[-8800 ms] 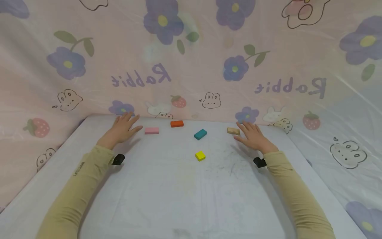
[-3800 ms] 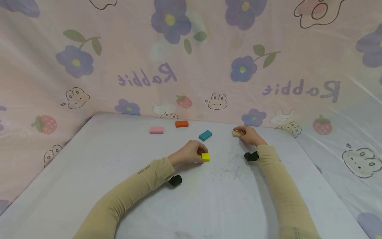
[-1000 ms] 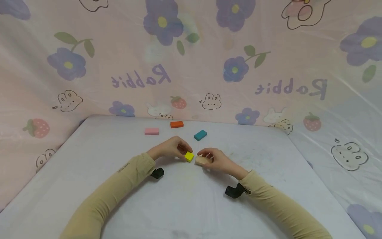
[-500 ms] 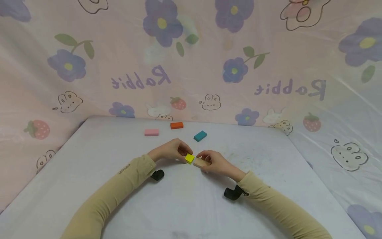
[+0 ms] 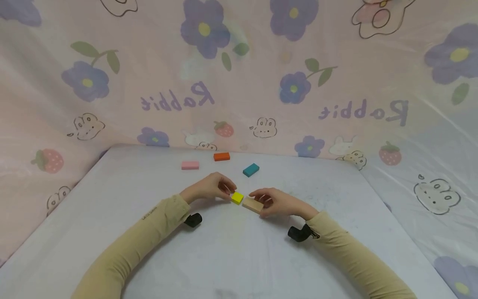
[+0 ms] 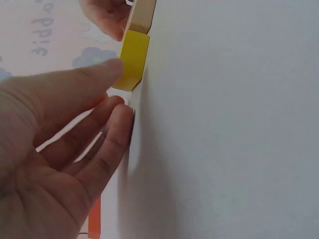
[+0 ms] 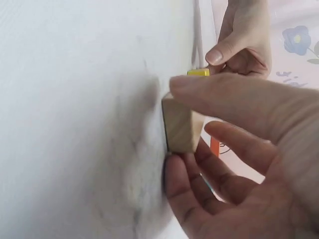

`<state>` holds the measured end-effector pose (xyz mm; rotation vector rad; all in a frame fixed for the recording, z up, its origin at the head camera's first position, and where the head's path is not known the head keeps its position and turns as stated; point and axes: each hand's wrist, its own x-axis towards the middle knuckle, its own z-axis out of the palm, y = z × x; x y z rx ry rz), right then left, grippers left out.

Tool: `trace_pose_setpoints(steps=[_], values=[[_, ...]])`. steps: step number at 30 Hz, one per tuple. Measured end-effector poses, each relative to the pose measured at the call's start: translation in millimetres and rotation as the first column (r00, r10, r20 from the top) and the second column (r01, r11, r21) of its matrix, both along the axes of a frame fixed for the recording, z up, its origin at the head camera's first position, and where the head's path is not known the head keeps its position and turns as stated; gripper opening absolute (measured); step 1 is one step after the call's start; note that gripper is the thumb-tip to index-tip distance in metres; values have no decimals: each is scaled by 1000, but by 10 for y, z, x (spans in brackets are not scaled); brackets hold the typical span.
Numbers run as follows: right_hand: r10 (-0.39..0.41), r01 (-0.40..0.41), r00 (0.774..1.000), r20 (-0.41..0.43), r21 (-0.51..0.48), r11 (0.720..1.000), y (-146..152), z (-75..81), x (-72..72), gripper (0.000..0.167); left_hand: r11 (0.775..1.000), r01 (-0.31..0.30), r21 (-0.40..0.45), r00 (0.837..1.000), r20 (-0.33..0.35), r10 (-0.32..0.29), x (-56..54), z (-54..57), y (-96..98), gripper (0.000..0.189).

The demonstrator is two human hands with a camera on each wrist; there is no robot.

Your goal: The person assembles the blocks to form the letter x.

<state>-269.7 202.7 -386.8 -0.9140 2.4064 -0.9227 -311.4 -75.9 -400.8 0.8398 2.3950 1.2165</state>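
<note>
In the head view, a yellow block (image 5: 237, 198) and a plain wooden block (image 5: 252, 204) lie end to end on the white table, a narrow gap showing between them. My left hand (image 5: 210, 187) is at the yellow block's left end. The left wrist view shows its thumb tip overlapping the yellow block (image 6: 133, 57), while the other fingers are spread away from it. My right hand (image 5: 278, 202) is around the right end of the wooden block. Its thumb and fingertips lie loosely on opposite sides of the wooden block (image 7: 180, 124) in the right wrist view.
Farther back on the table (image 5: 209, 257) lie a pink block (image 5: 190, 165), an orange-red block (image 5: 222, 156) and a teal block (image 5: 251, 170). A printed curtain (image 5: 239, 74) with flowers and rabbits rises behind the table. Black wrist cameras hang below both sleeves.
The yellow and wooden blocks were carried together at the table's middle from separate spots. In the last half second both hands have loosened and drawn slightly back, uncovering more of the wooden block.
</note>
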Motion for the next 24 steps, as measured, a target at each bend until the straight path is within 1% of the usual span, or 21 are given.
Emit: trace_pose_setpoints(steps=[2, 4, 9, 12, 15, 20, 24], values=[[2, -2, 1000, 8, -2, 1000, 13, 13, -1, 58, 1000, -15, -6, 1000, 2, 15, 0, 6, -8, 32], [8, -8, 1000, 3, -6, 1000, 17, 18, 2, 55, 1000, -29, -5, 999, 20, 30, 4, 9, -13, 31], [17, -17, 1000, -22, -16, 1000, 2, -3, -6, 51, 997, -83, 11, 991, 104, 81, 34, 11, -13, 26], [12, -12, 1000, -26, -17, 1000, -11, -10, -9, 50, 994, -110, 13, 985, 134, 107, 50, 15, 4, 23], [8, -9, 1000, -28, -15, 1000, -25, -15, 2, 50, 993, -121, 4, 984, 133, 119, 55, 12, 23, 21], [7, -8, 999, -44, -21, 1000, -36, -31, 18, 51, 993, -120, 7, 986, 120, 118, 50, 6, 53, 21], [0, -2, 998, -58, -27, 1000, -52, -38, 30, 52, 991, -132, 13, 982, 136, 130, 48, 15, 67, 21]])
